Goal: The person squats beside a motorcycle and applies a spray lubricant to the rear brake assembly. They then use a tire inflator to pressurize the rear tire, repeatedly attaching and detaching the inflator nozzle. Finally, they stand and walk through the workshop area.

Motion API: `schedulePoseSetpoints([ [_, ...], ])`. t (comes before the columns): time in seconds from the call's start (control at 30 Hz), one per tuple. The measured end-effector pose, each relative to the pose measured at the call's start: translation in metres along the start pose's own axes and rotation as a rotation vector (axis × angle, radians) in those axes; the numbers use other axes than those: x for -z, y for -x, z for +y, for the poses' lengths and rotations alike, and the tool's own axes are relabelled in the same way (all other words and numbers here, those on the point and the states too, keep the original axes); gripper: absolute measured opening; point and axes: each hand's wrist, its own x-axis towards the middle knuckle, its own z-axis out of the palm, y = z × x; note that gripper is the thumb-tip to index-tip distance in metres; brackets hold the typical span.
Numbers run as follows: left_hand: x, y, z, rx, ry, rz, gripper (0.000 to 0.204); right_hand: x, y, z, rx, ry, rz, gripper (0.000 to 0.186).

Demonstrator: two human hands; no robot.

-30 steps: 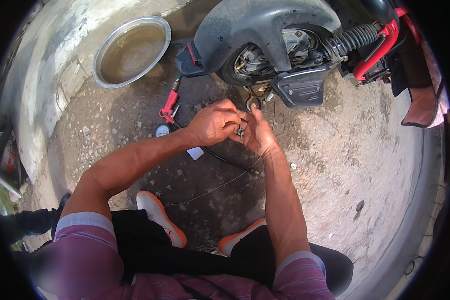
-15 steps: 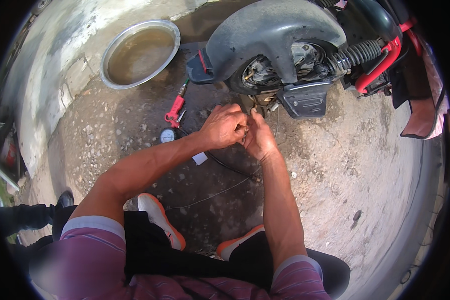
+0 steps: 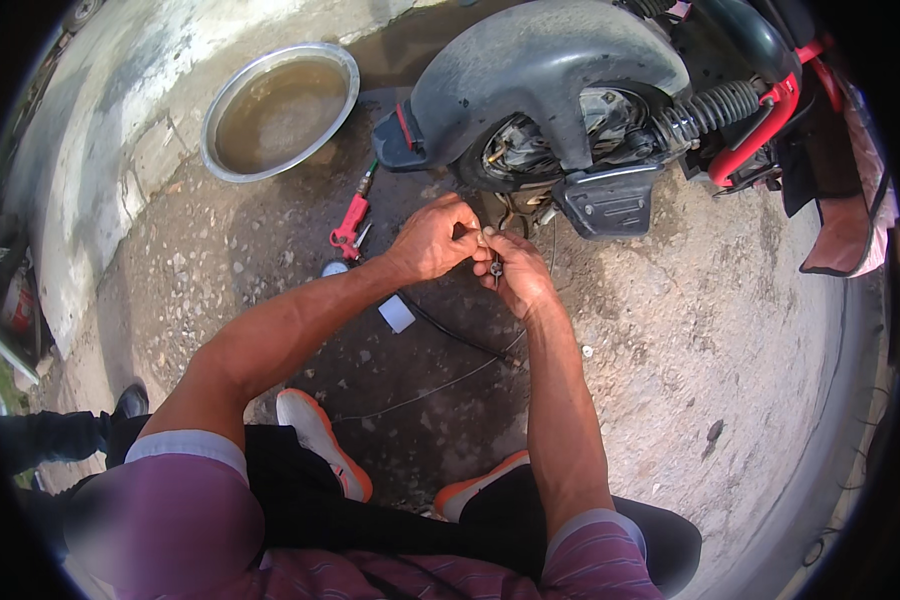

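Observation:
Close together over the ground, my two hands meet just below the scooter's rear wheel (image 3: 500, 150). My left hand (image 3: 435, 242) is closed, its thumb and fingertips pinched at my right fingertips; whatever they grip is too small to make out. In my curled right hand (image 3: 522, 276) sits a small dark metal piece (image 3: 497, 268) with a round end, held between thumb and fingers; its exact kind does not show. A red air inflator gun (image 3: 350, 222) lies on the ground to the left, its round gauge (image 3: 336, 268) partly hidden by my left forearm.
A metal basin (image 3: 210, 140) of murky water stands at the far left. The scooter's grey fender (image 3: 550, 50) and black footrest (image 3: 610, 200) overhang the wheel. A white block (image 3: 396, 314), a black hose (image 3: 460, 335) and a thin wire (image 3: 420, 397) lie below my hands.
My left hand has shifted slightly up and left. My right fingers have turned, so the small metal piece now shows. The white block is more exposed, the gauge more covered.

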Motion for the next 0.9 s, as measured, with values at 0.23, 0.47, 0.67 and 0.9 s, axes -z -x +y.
schedulePoseSetpoints([
  [0.23, -0.007, -0.005, -0.006, 0.297, 0.438, 0.038, 0.014, -0.002, -0.002, -0.002, 0.057, -0.278, -0.012, 0.014],
  [0.47, -0.007, -0.009, -0.005, 0.252, 0.456, -0.045, 0.015, -0.006, -0.006, -0.003, 0.136, -0.158, 0.059, 0.014],
  [0.67, -0.008, -0.017, -0.01, 0.347, 0.723, 0.116, 0.013, -0.016, -0.008, -0.011, 0.175, -0.163, 0.084, 0.014],
  [0.9, -0.017, -0.036, 0.031, 0.75, 1.317, 0.437, 0.024, -0.015, -0.01, -0.013, 0.192, -0.262, 0.107, 0.014],
])
